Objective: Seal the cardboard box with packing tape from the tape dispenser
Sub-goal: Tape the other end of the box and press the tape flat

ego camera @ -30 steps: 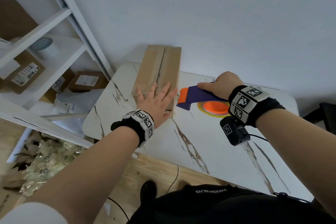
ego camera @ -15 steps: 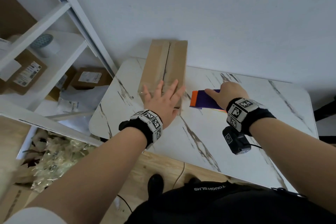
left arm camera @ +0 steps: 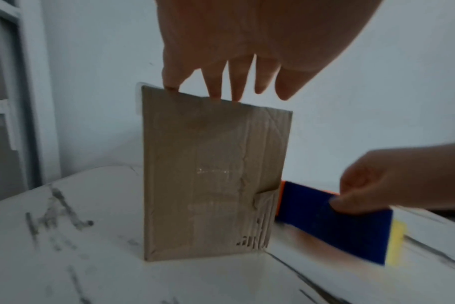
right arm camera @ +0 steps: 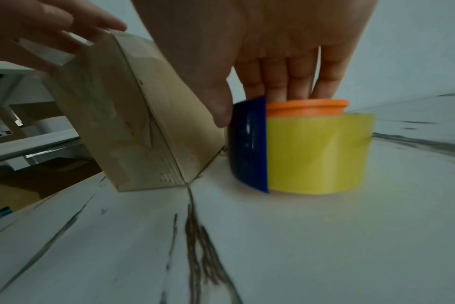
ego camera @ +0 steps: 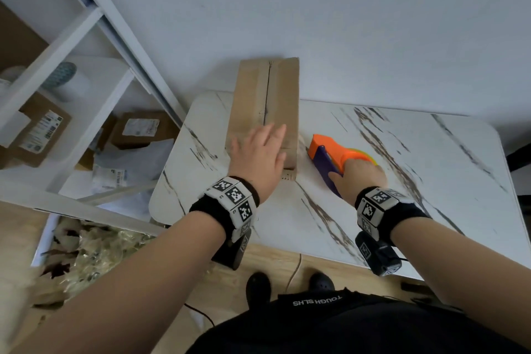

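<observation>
A tall brown cardboard box (ego camera: 265, 100) stands on the white marbled table (ego camera: 402, 181), its top flaps closed along a centre seam. My left hand (ego camera: 258, 152) lies flat and open on the near end of the top; in the left wrist view its fingertips (left arm camera: 214, 90) touch the top edge of the box (left arm camera: 210, 181). The tape dispenser (ego camera: 330, 152), orange and blue with a yellow roll, lies on the table just right of the box. My right hand (ego camera: 359, 175) grips it. The fingers (right arm camera: 288, 82) reach over the orange hub (right arm camera: 307, 108) and the thumb presses the blue plate (right arm camera: 249, 148).
A white shelf unit (ego camera: 57, 66) with labelled parcels (ego camera: 40, 129) stands to the left of the table. Crumpled packing material (ego camera: 94, 247) lies on the floor below it. A white wall runs close behind the box. Bare tabletop stretches right of the dispenser.
My right hand has moved the dispenser closer to me and set it on the table beside the box's near right corner. My left hand has stayed flat on the box.
</observation>
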Tool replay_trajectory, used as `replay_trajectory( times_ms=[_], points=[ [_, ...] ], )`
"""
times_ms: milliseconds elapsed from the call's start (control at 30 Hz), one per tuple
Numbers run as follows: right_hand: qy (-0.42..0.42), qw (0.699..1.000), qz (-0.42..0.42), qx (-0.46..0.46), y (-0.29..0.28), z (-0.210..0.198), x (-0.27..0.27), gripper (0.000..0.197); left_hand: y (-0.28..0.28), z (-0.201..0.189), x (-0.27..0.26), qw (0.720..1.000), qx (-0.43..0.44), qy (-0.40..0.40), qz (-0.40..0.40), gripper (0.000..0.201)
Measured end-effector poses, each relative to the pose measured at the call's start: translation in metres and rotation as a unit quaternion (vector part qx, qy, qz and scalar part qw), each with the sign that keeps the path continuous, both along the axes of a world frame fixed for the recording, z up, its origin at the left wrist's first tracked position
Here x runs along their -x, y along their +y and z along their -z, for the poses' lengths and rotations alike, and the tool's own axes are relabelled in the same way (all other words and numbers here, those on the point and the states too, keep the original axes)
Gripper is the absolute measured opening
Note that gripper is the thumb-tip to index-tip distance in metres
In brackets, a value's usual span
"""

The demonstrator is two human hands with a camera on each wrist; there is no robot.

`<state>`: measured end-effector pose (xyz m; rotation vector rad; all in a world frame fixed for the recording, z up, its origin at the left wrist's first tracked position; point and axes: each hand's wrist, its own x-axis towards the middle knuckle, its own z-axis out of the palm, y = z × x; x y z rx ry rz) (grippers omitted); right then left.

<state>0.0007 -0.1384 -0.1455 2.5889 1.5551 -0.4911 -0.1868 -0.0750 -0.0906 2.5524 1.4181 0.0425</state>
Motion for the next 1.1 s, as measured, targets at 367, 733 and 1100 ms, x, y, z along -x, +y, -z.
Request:
replay_trajectory(
  times_ms=[367, 733, 1100],
  points=[
    [0.127, 0.980, -0.002, -0.153, 0.012, -0.040, 0.056, 0.037, 0.030, 0.011, 0.061, 0.963, 0.115, -0.192, -0.150, 0.043],
    [0.219, 0.951, 0.062, -0.208, 0.019, -0.041, 0.076, 0.029, 0.046, 0.026, 0.079, 0.930, 0.181, -0.285, -0.144, 0.033],
    [0.191, 0.962, 0.046, -0.190, 0.007, -0.050, 0.076, 0.024, 0.047, 0.019, 0.085, 0.956, 0.161, -0.233, -0.075, 0.026]
  ],
)
